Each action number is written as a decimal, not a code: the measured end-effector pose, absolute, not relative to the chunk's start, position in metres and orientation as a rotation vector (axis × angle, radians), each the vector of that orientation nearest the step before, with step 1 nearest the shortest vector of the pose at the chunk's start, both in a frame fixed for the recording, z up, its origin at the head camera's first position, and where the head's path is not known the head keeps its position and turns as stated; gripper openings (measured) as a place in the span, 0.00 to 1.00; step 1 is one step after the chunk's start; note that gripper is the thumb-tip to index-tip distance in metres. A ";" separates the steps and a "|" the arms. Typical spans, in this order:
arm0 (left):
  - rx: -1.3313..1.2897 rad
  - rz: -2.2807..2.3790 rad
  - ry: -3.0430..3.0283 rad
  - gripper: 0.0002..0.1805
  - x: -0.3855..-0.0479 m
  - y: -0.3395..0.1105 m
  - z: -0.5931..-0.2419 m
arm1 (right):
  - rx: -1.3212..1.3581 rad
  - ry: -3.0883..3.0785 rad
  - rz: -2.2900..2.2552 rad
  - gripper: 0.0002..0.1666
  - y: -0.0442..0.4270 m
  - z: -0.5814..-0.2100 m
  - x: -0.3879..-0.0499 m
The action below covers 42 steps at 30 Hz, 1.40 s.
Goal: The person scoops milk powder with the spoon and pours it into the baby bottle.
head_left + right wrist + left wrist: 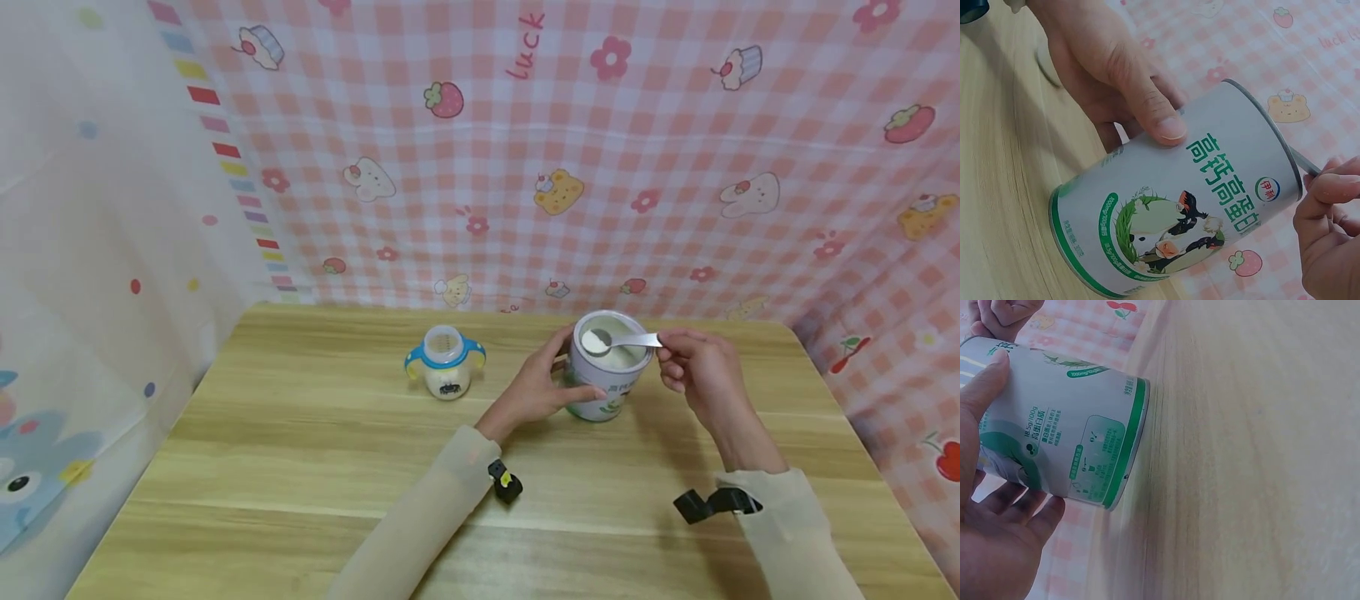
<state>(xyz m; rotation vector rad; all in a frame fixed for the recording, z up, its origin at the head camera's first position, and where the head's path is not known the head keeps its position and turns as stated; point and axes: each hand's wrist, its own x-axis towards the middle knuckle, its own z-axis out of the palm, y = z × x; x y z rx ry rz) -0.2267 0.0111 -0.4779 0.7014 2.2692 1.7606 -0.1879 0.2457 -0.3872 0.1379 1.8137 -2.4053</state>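
A white and green milk powder can (618,396), its top uncovered, is at the wooden table's right half. My left hand (536,387) grips its side, with the thumb (1160,119) across the label and the other fingers around the far side. My right hand (705,367) pinches the handle of a metal spoon (637,340). The spoon's bowl, heaped with white powder (595,342), is over the can's mouth. In the right wrist view the rim hides the bowl, and only a bit of handle (1305,162) shows.
Left of the can stands a baby bottle (447,379) with blue and yellow handles and an uncovered top. Pink checked cloth (487,167) hangs behind the wooden table (300,467) and along its right side. Pale cloth (112,208) hangs on the left.
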 end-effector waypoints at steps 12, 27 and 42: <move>0.711 1.673 2.389 0.57 -0.223 0.004 -0.469 | 0.100 1.627 -2.580 0.15 0.238 -0.383 -0.180; 0.822 1.658 2.532 0.57 -0.222 -0.022 -0.442 | 0.095 1.582 -2.652 0.14 0.214 -0.371 -0.174; 0.853 1.678 2.680 0.57 -0.221 -0.070 -0.418 | 0.123 1.609 -2.661 0.13 0.180 -0.370 -0.181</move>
